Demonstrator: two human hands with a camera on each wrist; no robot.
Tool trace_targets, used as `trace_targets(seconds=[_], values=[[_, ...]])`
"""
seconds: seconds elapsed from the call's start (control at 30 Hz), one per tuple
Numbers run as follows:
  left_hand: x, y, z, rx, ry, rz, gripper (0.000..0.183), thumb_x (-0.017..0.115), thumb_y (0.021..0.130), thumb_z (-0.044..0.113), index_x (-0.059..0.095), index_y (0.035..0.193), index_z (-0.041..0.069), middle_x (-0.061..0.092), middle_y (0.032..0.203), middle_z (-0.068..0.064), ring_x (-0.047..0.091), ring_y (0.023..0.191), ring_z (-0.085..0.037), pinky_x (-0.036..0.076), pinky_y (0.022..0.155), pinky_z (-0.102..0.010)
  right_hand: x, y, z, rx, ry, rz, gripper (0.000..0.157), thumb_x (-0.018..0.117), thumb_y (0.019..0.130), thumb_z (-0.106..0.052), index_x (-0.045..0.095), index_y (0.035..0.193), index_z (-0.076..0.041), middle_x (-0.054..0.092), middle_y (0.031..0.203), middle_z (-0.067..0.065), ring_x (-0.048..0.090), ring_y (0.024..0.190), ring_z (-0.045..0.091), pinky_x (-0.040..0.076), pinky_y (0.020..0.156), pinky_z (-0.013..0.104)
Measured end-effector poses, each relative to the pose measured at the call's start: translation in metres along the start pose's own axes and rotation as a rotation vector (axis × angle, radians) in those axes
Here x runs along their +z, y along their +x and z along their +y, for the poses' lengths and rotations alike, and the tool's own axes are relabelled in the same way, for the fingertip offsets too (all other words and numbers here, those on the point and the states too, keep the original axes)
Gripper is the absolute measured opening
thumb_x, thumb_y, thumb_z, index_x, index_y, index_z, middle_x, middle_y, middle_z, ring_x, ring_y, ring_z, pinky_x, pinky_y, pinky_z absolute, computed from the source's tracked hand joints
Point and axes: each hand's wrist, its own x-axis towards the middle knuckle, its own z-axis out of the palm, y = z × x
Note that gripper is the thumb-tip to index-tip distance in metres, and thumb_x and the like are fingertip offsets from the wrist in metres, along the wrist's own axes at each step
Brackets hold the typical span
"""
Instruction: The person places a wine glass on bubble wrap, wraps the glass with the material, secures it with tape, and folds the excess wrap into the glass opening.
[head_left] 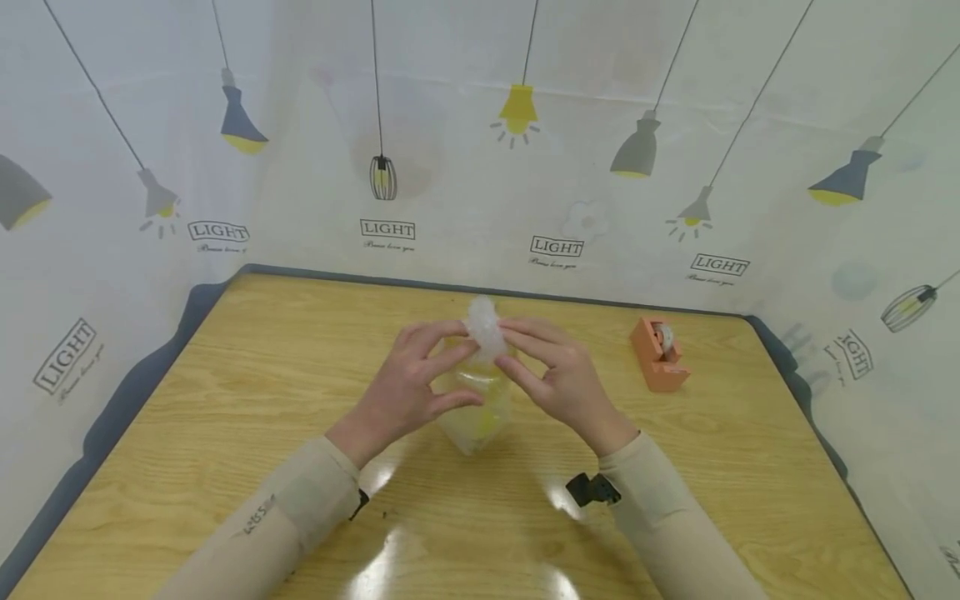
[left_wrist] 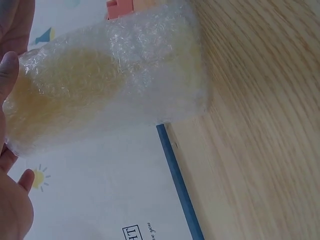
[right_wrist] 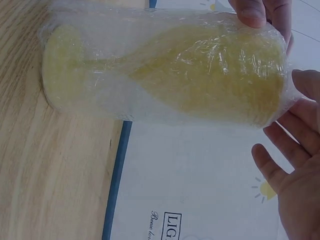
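Observation:
A yellow-tinted stemmed glass [right_wrist: 200,75] is wrapped in clear bubble wrap [head_left: 486,327] and stands upright on the wooden table. Its bowl, stem and round foot show through in the right wrist view. At the top of the wrap, above the rim, my left hand [head_left: 408,379] holds the loose edge with its fingers, its thumb spread lower in front of the glass. From the other side, my right hand [head_left: 570,383] pinches the same gathered edge between thumb and fingers. The hands partly hide the bowl in the head view.
A coral tape dispenser [head_left: 658,358] with a roll of clear tape stands right of the glass, toward the back. The wooden table [head_left: 262,392] ends at a dark blue back edge. Behind it hangs a white backdrop [head_left: 450,142] printed with lamps.

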Motion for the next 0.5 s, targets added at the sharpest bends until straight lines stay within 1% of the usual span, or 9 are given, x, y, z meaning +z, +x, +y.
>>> trace_targets(seconds=[0.13, 0.2, 0.27, 0.37, 0.5], values=[[0.0001, -0.001, -0.0005, -0.009, -0.018, 0.025, 0.077, 0.094, 0.068, 0.037, 0.066, 0.13, 0.003, 0.059, 0.135, -0.016, 0.057, 0.124, -0.033, 0.047, 0.103, -0.053, -0.0004, 0.0028, -0.001, 0.003, -0.019, -0.04, 0.045, 0.063, 0.104, -0.033, 0.071, 0.124, 0.006, 0.07, 0.126, 0.02, 0.067, 0.116, 0.035, 0.059, 0.094, 0.047], [0.0004, -0.0012, -0.0007, -0.012, -0.024, 0.04, 0.081, 0.095, 0.066, 0.036, 0.061, 0.13, 0.0, 0.058, 0.136, -0.017, 0.056, 0.123, -0.034, 0.047, 0.102, -0.053, -0.0004, 0.0036, -0.0009, -0.004, -0.028, -0.046, 0.041, 0.066, 0.103, -0.028, 0.071, 0.123, 0.007, 0.07, 0.125, 0.02, 0.068, 0.115, 0.036, 0.059, 0.094, 0.048], [0.0005, -0.0008, -0.0006, -0.019, -0.026, 0.05, 0.087, 0.096, 0.065, 0.036, 0.055, 0.132, -0.001, 0.056, 0.137, -0.018, 0.055, 0.122, -0.035, 0.047, 0.101, -0.052, -0.0003, 0.0042, -0.0006, -0.013, -0.036, -0.046, 0.036, 0.07, 0.1, -0.021, 0.071, 0.122, 0.008, 0.07, 0.124, 0.021, 0.068, 0.114, 0.036, 0.06, 0.092, 0.048], [-0.0001, 0.0007, -0.0006, -0.018, -0.016, 0.051, 0.098, 0.096, 0.064, 0.038, 0.048, 0.141, -0.001, 0.052, 0.143, -0.019, 0.053, 0.123, -0.036, 0.047, 0.101, -0.051, -0.0003, 0.0049, -0.0005, -0.012, -0.035, -0.048, 0.032, 0.075, 0.094, -0.01, 0.072, 0.12, 0.007, 0.071, 0.123, 0.021, 0.068, 0.112, 0.036, 0.06, 0.091, 0.048], [-0.0015, 0.0036, -0.0014, 0.012, 0.004, 0.043, 0.1, 0.095, 0.066, 0.04, 0.048, 0.146, 0.003, 0.049, 0.149, -0.018, 0.05, 0.132, -0.036, 0.045, 0.106, -0.053, -0.0012, 0.0055, -0.0007, -0.01, -0.035, -0.056, 0.03, 0.077, 0.089, -0.005, 0.074, 0.117, 0.007, 0.071, 0.12, 0.02, 0.068, 0.111, 0.035, 0.06, 0.09, 0.048]])
